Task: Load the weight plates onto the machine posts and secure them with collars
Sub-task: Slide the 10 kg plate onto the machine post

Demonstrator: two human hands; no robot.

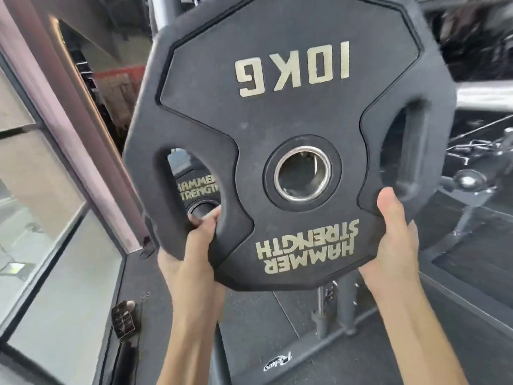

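While the plate is in the hands: the task looks to me to be at an early part. The weight plate [291, 120] marked 10KG is held up in the middle of the frame, its lettering upside down, and it sits on no post.
Centre hole: the steel-ringed hole [302, 173] is free; nothing passes through it.
Left hand: the left hand [191, 245], at lower centre-left, has its fingers curled through the lower end of the left grip slot and grips the plate there.
Right hand: the right hand [394, 237], at lower centre-right, holds the rim below the right slot with the thumb lying on the front face. Its other fingers are behind the plate and hidden.
Second plate: through the left slot a second plate [198, 187] of the same brand shows behind. Whether it sits on a machine post or a storage peg I cannot tell.
Left to do: to slide this plate onto a post, probably to bring more plates, and to fit every collar. No collar is visible.
Container: on the floor at the lower left stands a small dark crate-like thing [123, 319] with compartments. Its contents are too unclear to name.
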